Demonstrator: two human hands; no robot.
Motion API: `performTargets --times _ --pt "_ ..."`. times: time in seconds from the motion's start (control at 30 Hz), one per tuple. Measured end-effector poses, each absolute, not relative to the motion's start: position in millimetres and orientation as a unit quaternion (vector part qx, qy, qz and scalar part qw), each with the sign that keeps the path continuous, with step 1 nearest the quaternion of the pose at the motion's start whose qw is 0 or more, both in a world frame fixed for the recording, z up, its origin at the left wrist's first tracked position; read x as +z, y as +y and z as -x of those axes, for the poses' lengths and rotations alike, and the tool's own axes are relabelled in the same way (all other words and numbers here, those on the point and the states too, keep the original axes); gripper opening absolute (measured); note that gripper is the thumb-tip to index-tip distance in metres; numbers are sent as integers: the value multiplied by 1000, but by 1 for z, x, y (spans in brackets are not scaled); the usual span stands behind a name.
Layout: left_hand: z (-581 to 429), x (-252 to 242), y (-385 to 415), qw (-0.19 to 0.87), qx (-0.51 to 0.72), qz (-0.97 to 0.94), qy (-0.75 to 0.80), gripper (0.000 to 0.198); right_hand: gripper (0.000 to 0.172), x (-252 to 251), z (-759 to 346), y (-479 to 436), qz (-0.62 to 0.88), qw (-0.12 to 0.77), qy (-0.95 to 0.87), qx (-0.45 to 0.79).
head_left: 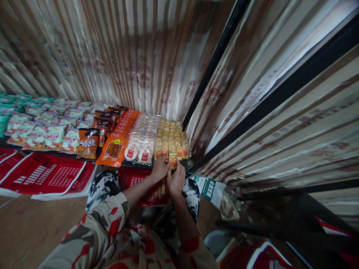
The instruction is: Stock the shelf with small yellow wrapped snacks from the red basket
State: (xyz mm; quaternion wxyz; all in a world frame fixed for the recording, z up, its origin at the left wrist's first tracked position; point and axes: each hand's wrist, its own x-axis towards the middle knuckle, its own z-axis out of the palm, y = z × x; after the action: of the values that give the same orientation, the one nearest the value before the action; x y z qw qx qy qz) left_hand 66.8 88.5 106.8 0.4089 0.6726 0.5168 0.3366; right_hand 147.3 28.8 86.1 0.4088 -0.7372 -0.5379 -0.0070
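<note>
1. Teal packets point(3, 122) and white snack bags point(55, 136) sit on the shelf point(185, 163).
2. Orange-brown bags point(88, 144), a flat orange packet point(114, 149), then round white snacks point(145, 154).
3. Left hand point(160, 168): fingertips at the front yellow packet point(172, 155); whether its grip is clenched, I cannot tell.
4. That packet lies at the shelf's front edge.
5. Right hand point(176, 178): fingers beside it, grip equally unclear.

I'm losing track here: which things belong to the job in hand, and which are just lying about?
In hand:
left hand
right hand
yellow packets they touch

Seemingly lying about:
red baskets, left
green-and-white packaging
</note>
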Motion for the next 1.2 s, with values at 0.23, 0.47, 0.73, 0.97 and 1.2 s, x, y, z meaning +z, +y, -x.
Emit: performTargets --times 0.23,0.47,0.73,0.97,1.2 --pt "-79 114 90 406 341 -687 497 30 48 91 -153 32 758 425 -494 -39" --pt "-96 136 110 352 303 -750 471 42 44 90 -160 33 760 427 -486 -60" --pt "-111 148 132 306 216 -829 415 34 49 85 -152 31 729 427 -525 -101" --pt "-130 158 141 272 148 -874 376 33 46 70 -147 25 719 412 -552 -86" --pt "-148 157 151 243 102 -889 376 26 43 64 -155 26 722 418 -548 -65"
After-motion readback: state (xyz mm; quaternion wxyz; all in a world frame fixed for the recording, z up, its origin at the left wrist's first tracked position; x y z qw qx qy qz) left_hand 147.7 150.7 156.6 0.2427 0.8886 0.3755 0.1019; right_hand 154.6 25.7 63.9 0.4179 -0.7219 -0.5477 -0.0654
